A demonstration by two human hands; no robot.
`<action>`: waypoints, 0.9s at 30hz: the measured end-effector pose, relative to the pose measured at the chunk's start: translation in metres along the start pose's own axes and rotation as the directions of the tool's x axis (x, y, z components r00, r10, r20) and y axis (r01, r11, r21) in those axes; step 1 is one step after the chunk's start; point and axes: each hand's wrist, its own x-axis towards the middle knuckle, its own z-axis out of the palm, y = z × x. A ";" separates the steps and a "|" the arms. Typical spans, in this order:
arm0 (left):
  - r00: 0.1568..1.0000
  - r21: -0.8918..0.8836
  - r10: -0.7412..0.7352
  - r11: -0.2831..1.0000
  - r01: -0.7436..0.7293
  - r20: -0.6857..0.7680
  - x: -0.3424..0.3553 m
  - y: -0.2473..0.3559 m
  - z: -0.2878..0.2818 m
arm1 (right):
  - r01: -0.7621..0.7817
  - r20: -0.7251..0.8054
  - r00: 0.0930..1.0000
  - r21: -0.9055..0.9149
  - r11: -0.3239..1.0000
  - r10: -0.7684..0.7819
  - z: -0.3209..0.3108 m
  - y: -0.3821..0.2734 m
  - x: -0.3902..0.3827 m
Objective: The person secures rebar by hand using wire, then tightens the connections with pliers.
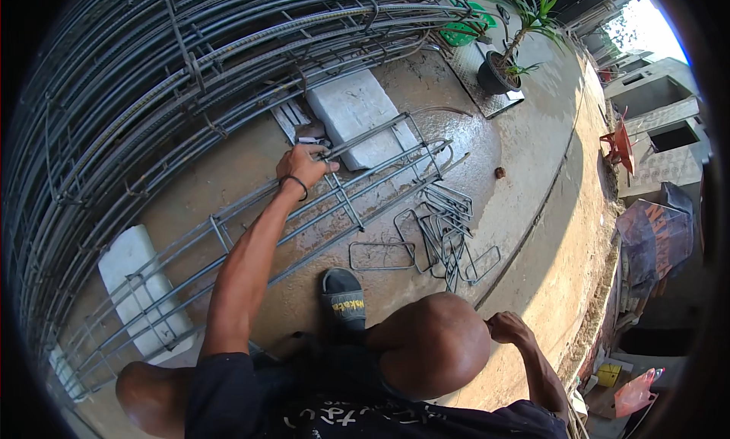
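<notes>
A long rebar cage (304, 211) of grey bars and stirrups runs slantwise in front of me. It lies across white blocks, one block (361, 108) toward its far end and another block (141, 275) at the left. My left hand (303, 167), with a black band on the wrist, is closed on the cage's upper bar near a stirrup. Beside my right knee, my right hand (511, 327) is closed, apart from the cage; what it may hold is hidden. Loose rectangular stirrups (449, 233) lie in a heap on the wet concrete, right of the cage.
Stacked rebar cages (228, 58) fill the upper left. At the far side stand a potted plant (498, 74) and a green round basket (468, 28). My sandalled foot (344, 306) is close to the cage. An orange wheelbarrow (620, 146) stands at the right.
</notes>
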 end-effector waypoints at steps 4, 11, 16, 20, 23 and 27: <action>0.999 0.025 -0.050 0.998 0.050 0.015 -0.003 0.002 -0.008 | 0.510 -0.471 0.726 -0.121 0.852 -0.501 -0.092 -0.038 -0.009; 1.000 0.025 -0.001 1.000 0.001 -0.003 0.004 -0.007 -0.002 | -0.011 -0.738 0.183 -0.663 0.749 -0.650 -0.214 -0.187 0.069; 0.998 0.022 0.035 0.999 -0.034 -0.049 0.001 -0.009 0.000 | -0.055 -0.654 0.098 -0.756 0.652 -0.750 -0.244 -0.222 0.105; 0.996 0.045 0.059 0.997 -0.057 -0.063 0.002 -0.015 -0.002 | -0.014 -0.670 0.102 -0.740 0.672 -0.735 -0.245 -0.234 0.112; 0.998 0.039 0.050 0.998 -0.048 -0.045 0.001 -0.014 -0.002 | 0.080 -0.654 0.030 -0.752 0.654 -0.756 -0.247 -0.237 0.119; 0.999 0.051 0.030 0.998 -0.029 -0.028 0.001 -0.012 -0.003 | 0.074 -0.605 0.059 -0.791 0.608 -0.794 -0.256 -0.238 0.126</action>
